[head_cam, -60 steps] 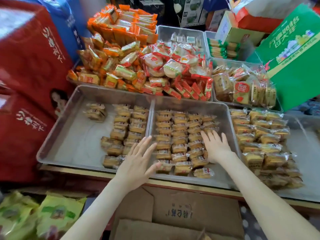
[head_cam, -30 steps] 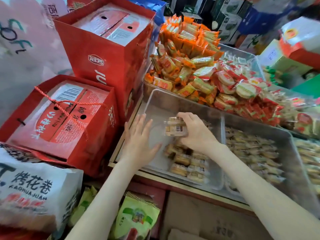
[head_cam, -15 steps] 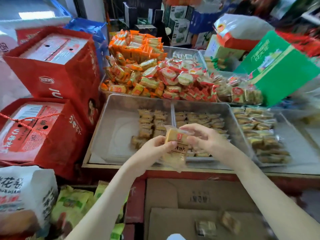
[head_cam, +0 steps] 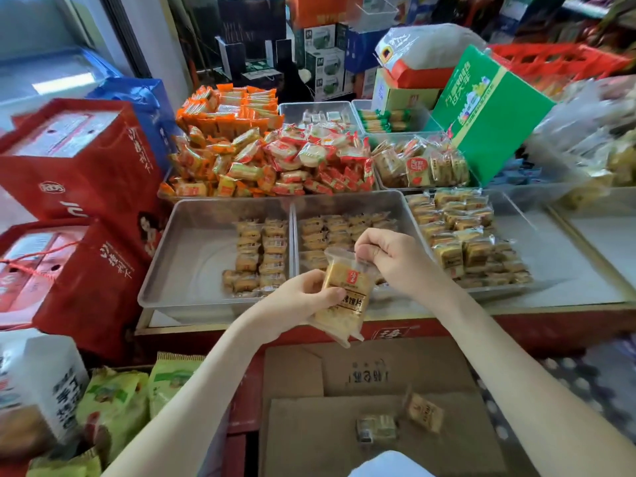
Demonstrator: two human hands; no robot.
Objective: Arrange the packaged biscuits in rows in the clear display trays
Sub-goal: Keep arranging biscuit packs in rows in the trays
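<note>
Left hand (head_cam: 303, 297) wraps the middle of one biscuit packet (head_cam: 344, 297) and right hand (head_cam: 389, 259) pinches its top seal, at frame centre over the middle clear tray's (head_cam: 344, 204) near rim. We would square it flat, label up, then seat it against the short rows (head_cam: 261, 253) in the left clear tray (head_cam: 196, 249), edges aligned.

My left arm (head_cam: 213, 373) rises from the bottom left of the frame toward the centre, bare along its whole length. The left hand (head_cam: 296, 301) curls round a biscuit packet (head_cam: 346, 294), thumb across its front and fingers behind. My right arm (head_cam: 499, 346) comes in from the lower right edge, forearm angled up and to the left. The right hand (head_cam: 395, 259) sits just above and right of the left, knuckles up, fingers curled, pinching the packet's top corner.
</note>
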